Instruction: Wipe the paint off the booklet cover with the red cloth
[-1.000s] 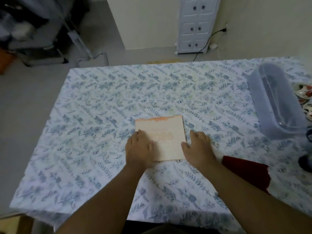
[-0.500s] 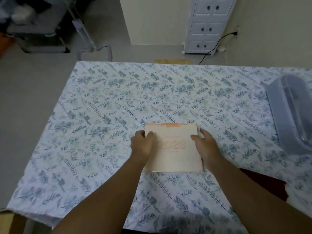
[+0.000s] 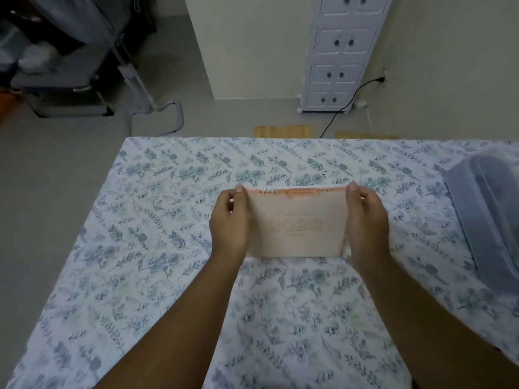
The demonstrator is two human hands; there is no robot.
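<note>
A pale peach spiral-bound booklet [image 3: 297,223] with faint "2023" digits on its cover is held up off the table, tilted toward me. An orange smear runs along its top edge by the wire binding. My left hand [image 3: 229,223] grips its left edge and my right hand [image 3: 365,220] grips its right edge, thumbs on the cover. The red cloth is out of view.
The table [image 3: 168,248] wears a white cloth with blue flower print. A translucent grey plastic container [image 3: 488,217] lies at the right edge. Beyond the table's far edge are bare floor, a white drawer unit [image 3: 339,51] and a black cable.
Both hands have closed on the booklet's sides and lifted it off the table, tilting it up. The camera has tipped upward, and the red cloth has left the view.
</note>
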